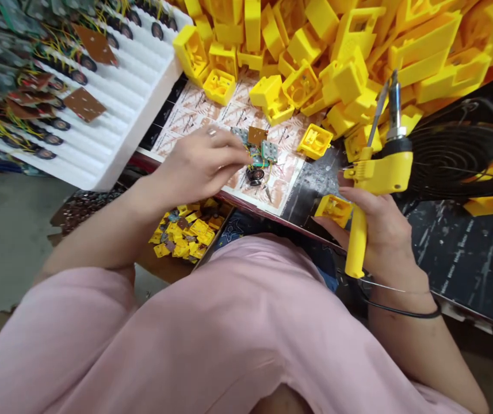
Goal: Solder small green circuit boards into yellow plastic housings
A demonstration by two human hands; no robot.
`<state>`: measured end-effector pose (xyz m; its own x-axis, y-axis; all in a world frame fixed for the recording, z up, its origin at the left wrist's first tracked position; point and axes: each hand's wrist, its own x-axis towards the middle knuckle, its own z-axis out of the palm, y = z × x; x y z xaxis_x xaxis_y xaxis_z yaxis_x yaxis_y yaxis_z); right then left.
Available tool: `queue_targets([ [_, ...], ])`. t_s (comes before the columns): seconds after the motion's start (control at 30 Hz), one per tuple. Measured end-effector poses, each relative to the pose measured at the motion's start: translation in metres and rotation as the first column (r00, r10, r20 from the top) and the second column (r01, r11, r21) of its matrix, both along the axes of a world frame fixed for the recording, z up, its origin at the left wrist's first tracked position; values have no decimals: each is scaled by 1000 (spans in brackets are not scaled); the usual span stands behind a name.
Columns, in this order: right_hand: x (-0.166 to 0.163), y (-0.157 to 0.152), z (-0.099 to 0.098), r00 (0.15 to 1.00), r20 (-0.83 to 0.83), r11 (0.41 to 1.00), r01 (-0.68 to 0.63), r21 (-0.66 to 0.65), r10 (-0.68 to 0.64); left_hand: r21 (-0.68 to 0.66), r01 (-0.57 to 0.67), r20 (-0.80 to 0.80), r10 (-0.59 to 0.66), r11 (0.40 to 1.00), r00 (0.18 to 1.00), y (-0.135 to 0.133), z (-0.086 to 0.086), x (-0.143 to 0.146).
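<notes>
My left hand is closed in a pinch on a small wired assembly of green and brown circuit boards with a round black part hanging below it, held just above the printed sheet. My right hand is wrapped round the handle of a yellow soldering gun, whose metal tip points up and away. The same hand's fingers also pinch a small yellow plastic housing.
A big heap of yellow plastic housings fills the back of the bench. A white foam tray with wired boards stands at left. A black fan grille lies at right. A box of small yellow parts sits below the bench edge.
</notes>
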<state>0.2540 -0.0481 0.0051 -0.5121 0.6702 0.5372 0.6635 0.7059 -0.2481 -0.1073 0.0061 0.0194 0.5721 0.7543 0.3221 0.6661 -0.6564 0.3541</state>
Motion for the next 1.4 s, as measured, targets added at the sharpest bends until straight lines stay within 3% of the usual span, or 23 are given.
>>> queue_targets([
  [0.13, 16, -10, -8, 997, 61, 999, 34, 35, -36, -142, 193, -310, -229, 971, 923, 62, 4, 63],
  [0.23, 22, -16, -14, 998, 40, 999, 37, 33, -38, -261, 178, -408, -275, 949, 871, 87, 6, 78],
  [0.3, 24, -17, -19, 999, 17, 999, 33, 13, -33, -300, 88, -325, -189, 950, 927, 95, 18, 73],
  [0.4, 22, -16, -25, 999, -32, 998, 36, -42, -37, -258, -87, -80, 68, 962, 994, 99, 50, 57],
  [0.47, 17, -13, -28, 994, -100, 996, 47, -74, -55, -87, -215, -33, 212, 973, 977, 99, 69, 48],
  [0.53, 8, -11, -29, 981, -178, 995, 59, -84, -73, 109, -256, -140, 270, 960, 953, 96, 77, 44],
  [0.6, -3, -9, -29, 975, -214, 996, 50, -76, -66, 215, -213, -270, 268, 953, 925, 90, 71, 43],
  [0.67, -14, -8, -29, 983, -182, 998, 22, -67, -33, 244, -129, -352, 211, 961, 912, 78, 52, 44],
  [0.73, -21, -8, -29, 992, -128, 998, 11, -67, -19, 295, -6, -350, 114, 956, 930, 59, 27, 45],
  [0.83, -23, -8, -30, 995, -98, 998, 8, -68, -14, 390, 198, -308, -75, 899, 948, 25, -6, 47],
  [0.9, -21, -9, -30, 996, -92, 998, -1, -60, -5, 406, 238, -278, -129, 882, 952, 6, -21, 49],
  [0.97, -20, -10, -30, 996, -93, 998, -9, -61, 3, 399, 203, -243, -110, 894, 964, -5, -29, 50],
  [1.1, -18, -12, -29, 992, -123, 998, -10, -62, 3, 415, 176, -180, -109, 893, 978, -8, -27, 47],
  [1.2, -14, -16, -29, 992, -128, 999, 14, -45, -19, 295, 131, -95, -107, 946, 990, -2, -14, 34],
  [1.3, -8, -20, -31, 988, -149, 998, 21, -59, -29, 134, 0, -116, 16, 991, 993, 2, -1, 18],
  [1.4, -3, -23, -33, 984, -179, 996, 6, -85, -21, 142, -114, -218, 143, 983, 965, 4, 1, 13],
])
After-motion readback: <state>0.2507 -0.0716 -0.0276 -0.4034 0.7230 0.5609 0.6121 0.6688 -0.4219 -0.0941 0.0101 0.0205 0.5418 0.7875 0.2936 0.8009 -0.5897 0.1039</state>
